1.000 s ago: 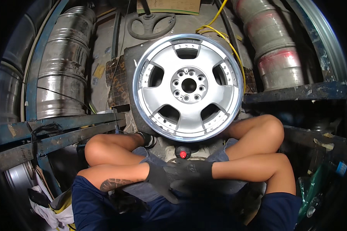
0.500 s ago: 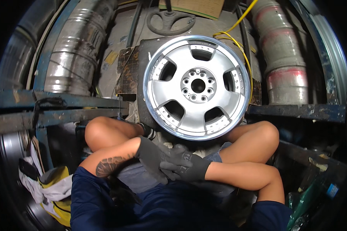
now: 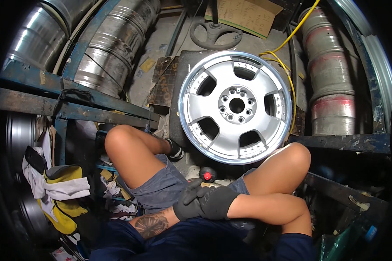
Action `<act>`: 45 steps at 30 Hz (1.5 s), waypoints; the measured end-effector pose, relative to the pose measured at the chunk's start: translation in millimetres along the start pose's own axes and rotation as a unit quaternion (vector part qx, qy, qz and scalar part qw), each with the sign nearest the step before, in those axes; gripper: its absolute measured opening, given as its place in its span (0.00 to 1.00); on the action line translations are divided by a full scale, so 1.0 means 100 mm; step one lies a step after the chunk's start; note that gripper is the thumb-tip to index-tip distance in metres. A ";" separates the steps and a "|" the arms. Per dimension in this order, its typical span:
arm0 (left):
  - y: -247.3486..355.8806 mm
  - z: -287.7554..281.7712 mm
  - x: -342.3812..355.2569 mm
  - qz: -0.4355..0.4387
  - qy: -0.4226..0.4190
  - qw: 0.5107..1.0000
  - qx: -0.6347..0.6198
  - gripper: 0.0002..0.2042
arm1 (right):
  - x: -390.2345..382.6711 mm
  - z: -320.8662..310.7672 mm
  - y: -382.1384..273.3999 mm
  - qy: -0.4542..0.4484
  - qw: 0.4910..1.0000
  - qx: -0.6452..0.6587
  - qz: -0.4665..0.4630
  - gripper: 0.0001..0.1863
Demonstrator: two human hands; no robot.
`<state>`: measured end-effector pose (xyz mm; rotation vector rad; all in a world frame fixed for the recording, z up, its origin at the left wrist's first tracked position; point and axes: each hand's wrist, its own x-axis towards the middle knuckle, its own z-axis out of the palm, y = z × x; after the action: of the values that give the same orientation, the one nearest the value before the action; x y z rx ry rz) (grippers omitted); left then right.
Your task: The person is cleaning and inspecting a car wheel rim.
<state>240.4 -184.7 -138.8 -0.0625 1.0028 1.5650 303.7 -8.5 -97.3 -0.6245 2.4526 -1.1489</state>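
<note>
Both my hands wear dark grey work gloves and are pressed together over my lap. My left hand (image 3: pixel 186 206) comes in beneath a tattooed forearm, its fingers mostly hidden by the other hand. The fingers of my right hand (image 3: pixel 220 202) reach across and close over the left glove. Just beyond them stands a dark round bottle (image 3: pixel 204 169) with a red cap, apart from the gloves as far as I can see. In front of my knees lies a silver car wheel rim (image 3: pixel 257 93), face up, with a polished lip, five openings and a ring of bolt holes.
The rim rests on a dark padded block (image 3: pixel 175 108). Beyond it are a three-spoked handwheel (image 3: pixel 215 45) and a cardboard sheet (image 3: pixel 244 19). Metal rims (image 3: pixel 106 54) line the left rack; others (image 3: pixel 331 78) line the right. A yellow hose (image 3: pixel 296 32) curves past; cloths (image 3: pixel 67 191) hang at left.
My hands have come closer together, and my left forearm has drawn back lower. The red-capped bottle shows now beyond the gloves. The whole view has shifted, putting the rim farther right and lower.
</note>
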 end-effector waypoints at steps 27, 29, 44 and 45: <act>-0.10 0.03 0.62 -0.009 0.142 0.989 0.042 0.24 | -0.26 -2.42 0.98 0.179 0.914 -0.115 0.344 0.29; -0.14 0.00 0.64 0.023 0.206 0.978 -0.034 0.30 | -0.44 -2.41 1.28 0.197 0.884 -0.221 0.361 0.36; 0.50 0.23 1.38 0.327 0.309 0.893 0.028 0.34 | -0.11 -1.77 1.23 0.161 0.834 -0.288 0.442 0.51; 0.45 0.15 1.40 0.352 0.314 0.880 0.062 0.34 | -0.07 -1.71 1.15 0.200 0.837 -0.328 0.389 0.50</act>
<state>170.5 -62.0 -182.1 -0.1331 1.7737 2.2021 197.6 168.3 -83.6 0.5278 2.9676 -0.0897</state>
